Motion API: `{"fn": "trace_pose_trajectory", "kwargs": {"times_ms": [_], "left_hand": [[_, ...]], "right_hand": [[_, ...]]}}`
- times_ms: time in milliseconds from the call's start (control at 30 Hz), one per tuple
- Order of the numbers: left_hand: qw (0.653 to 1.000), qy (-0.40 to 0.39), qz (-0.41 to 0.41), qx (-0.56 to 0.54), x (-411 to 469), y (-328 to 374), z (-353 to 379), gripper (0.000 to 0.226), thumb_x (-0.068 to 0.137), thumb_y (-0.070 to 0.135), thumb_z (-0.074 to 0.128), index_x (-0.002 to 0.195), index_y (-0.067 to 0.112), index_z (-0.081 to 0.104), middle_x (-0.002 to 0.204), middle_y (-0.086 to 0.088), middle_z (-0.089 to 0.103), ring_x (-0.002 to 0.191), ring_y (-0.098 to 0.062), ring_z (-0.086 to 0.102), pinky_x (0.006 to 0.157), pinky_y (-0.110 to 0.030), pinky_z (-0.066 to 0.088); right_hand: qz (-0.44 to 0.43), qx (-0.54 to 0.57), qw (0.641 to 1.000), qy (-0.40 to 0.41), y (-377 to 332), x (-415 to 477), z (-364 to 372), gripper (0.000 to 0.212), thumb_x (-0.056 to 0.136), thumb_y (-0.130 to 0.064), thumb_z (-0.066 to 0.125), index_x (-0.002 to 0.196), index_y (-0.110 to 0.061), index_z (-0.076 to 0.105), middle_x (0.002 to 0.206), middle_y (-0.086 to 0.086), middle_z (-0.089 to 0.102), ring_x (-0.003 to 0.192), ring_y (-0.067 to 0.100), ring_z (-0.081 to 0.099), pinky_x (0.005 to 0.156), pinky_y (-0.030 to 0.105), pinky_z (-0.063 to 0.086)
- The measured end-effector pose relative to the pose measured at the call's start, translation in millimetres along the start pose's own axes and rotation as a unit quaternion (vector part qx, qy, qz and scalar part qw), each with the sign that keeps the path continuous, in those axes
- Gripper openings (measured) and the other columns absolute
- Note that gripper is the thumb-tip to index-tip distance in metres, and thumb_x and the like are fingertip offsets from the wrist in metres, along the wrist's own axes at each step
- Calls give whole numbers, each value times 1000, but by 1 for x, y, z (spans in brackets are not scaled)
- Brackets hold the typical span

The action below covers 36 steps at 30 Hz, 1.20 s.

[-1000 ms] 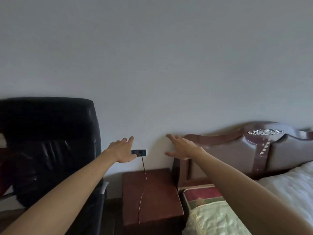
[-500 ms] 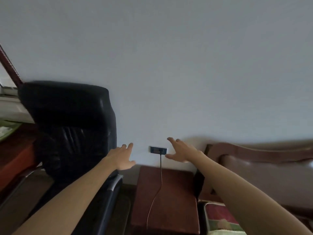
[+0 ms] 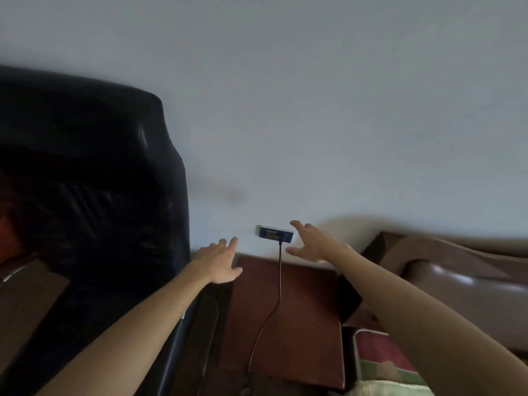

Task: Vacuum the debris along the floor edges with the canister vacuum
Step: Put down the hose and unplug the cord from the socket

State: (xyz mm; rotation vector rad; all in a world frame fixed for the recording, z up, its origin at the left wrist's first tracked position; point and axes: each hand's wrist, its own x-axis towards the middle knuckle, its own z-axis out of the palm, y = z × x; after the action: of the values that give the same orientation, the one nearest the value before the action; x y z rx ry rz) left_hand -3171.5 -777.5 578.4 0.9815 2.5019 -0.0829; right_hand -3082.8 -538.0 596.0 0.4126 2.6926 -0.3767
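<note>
A dark power cord is plugged into a wall socket low on the pale wall and hangs down over a brown nightstand. My left hand reaches out below and left of the socket, fingers apart, holding nothing. My right hand hovers just right of the plug, fingers spread, not touching it. The canister vacuum and the floor edges are out of view.
A black leather office chair stands close on the left, against the nightstand. A dark wooden bed headboard with brown padding fills the right. A patterned pillow lies at the bottom right.
The view has swung left and nearer, so the chair looms larger and the bed slides off to the right. Both hands stay open beside the socket, the left one now lower.
</note>
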Motion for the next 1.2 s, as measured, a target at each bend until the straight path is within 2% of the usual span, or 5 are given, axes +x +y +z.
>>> {"fn": "trace_pose_trajectory", "kwargs": {"times_ms": [500,733,900,1033,1200], "left_hand": [[993,-109,53,-7,113,21,136,80,92,52,53,153,14,16,140,-15,46,118,-34,56,88,-46,50],[984,-130,75,-100,134,58,199,79,94,51,50,154,18,11,138,-11,45,117,-29,57,91,-43,50],[972,-69,76,-210,138,78,240,59,101,43,41,151,16,23,135,-3,48,118,-22,55,94,-36,50],[947,34,84,-308,139,85,260,26,104,31,42,125,17,45,110,5,59,99,-11,60,81,-27,51],[895,54,62,-439,133,94,269,6,101,17,47,100,19,42,79,6,59,66,-10,59,61,-35,52]], "right_hand": [[49,117,989,-71,61,117,107,74,92,-54,56,150,-24,23,135,14,52,125,34,51,103,46,43],[112,268,956,52,54,150,156,55,92,-50,56,137,-20,44,102,2,65,100,24,62,89,43,52],[149,324,923,144,39,170,178,40,92,-46,59,119,-17,53,90,-3,68,86,20,64,77,40,55],[167,340,902,209,34,178,188,28,94,-37,61,108,-13,55,78,-3,65,75,20,59,65,33,43],[169,353,883,260,31,182,195,19,94,-27,62,98,-10,57,57,-6,53,59,21,53,60,33,37]]}}
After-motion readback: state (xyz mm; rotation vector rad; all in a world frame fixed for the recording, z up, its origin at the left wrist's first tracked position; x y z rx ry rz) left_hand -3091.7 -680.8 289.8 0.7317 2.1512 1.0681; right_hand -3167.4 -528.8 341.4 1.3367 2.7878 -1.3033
